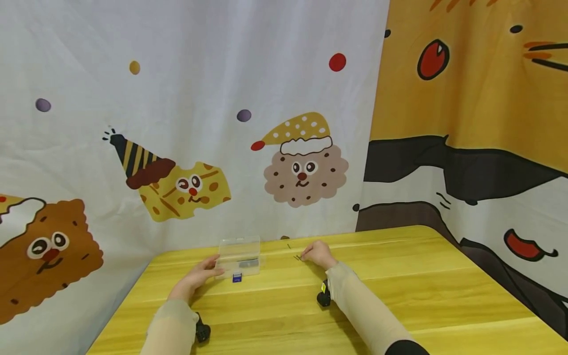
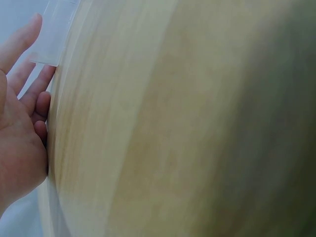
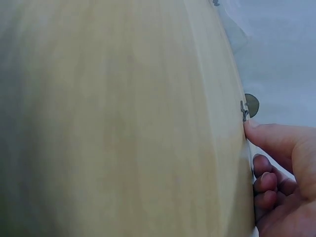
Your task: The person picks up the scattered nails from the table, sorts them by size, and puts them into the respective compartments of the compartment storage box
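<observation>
A clear plastic box (image 1: 225,268) stands with its lid raised near the table's back edge, a small blue label or piece (image 1: 237,277) at its front. Inside lies a grey, narrow object (image 1: 248,264). My left hand (image 1: 199,275) holds the box's left side, thumb toward the front and fingers behind; its corner (image 2: 49,54) shows between them. Right of the box, my right hand (image 1: 319,254) has thumb and index finger together at several thin dark metal pieces (image 1: 297,257), pinching at one end. In the right wrist view, these pieces (image 3: 243,109) appear just beyond the thumb tip.
Another thin dark piece (image 1: 289,246) lies farther back on the yellow wooden table (image 1: 266,315). A white cartoon-printed curtain (image 1: 199,74) hangs directly behind the table's back edge. Black wrist cameras (image 1: 202,331) sit under both forearms, close over the tabletop.
</observation>
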Action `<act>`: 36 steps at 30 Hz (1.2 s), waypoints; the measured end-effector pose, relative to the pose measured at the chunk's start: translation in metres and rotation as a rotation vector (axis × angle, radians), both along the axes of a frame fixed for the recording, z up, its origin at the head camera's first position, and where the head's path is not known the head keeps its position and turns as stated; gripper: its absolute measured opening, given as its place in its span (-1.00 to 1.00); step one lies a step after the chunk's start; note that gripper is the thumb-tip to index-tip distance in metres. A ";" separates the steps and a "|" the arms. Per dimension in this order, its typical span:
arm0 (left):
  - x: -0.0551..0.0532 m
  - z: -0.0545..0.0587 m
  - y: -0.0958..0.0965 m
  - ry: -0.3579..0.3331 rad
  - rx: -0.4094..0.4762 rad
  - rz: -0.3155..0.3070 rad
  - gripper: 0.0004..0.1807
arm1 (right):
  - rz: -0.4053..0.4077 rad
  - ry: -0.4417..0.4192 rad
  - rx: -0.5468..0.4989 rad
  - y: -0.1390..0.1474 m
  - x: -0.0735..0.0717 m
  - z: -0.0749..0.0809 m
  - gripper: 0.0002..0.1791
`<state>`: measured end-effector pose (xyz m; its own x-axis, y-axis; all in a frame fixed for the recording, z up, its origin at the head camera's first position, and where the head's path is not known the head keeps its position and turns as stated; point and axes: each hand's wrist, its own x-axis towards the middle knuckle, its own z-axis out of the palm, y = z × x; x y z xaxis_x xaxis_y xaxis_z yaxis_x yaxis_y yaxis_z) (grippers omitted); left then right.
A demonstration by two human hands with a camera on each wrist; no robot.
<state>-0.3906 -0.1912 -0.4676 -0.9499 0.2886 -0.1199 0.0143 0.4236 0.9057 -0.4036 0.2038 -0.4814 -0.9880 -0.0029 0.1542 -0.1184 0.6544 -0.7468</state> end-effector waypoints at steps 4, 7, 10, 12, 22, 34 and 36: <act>-0.002 -0.003 -0.002 0.001 0.002 -0.003 -0.14 | -0.002 0.015 0.009 -0.002 0.005 0.003 -0.96; -0.003 -0.004 -0.002 0.002 -0.003 -0.001 -0.12 | 0.009 0.016 0.001 -0.003 0.008 0.006 -0.96; -0.003 -0.005 -0.003 0.004 -0.012 -0.002 -0.11 | 0.017 0.010 0.001 -0.003 0.009 0.006 -0.95; -0.002 -0.004 -0.002 0.003 -0.017 -0.006 -0.11 | 0.017 0.005 0.005 -0.002 0.009 0.006 -0.95; -0.004 -0.004 -0.003 -0.007 -0.009 -0.013 -0.13 | 0.043 -0.007 0.053 -0.003 0.010 0.010 -0.96; -0.002 -0.003 -0.003 -0.009 -0.003 -0.014 -0.13 | 0.095 -0.074 -0.004 0.005 0.005 0.021 -0.90; -0.002 -0.003 -0.004 -0.011 0.001 -0.013 -0.13 | 0.096 -0.085 -0.022 0.005 0.006 0.025 -0.88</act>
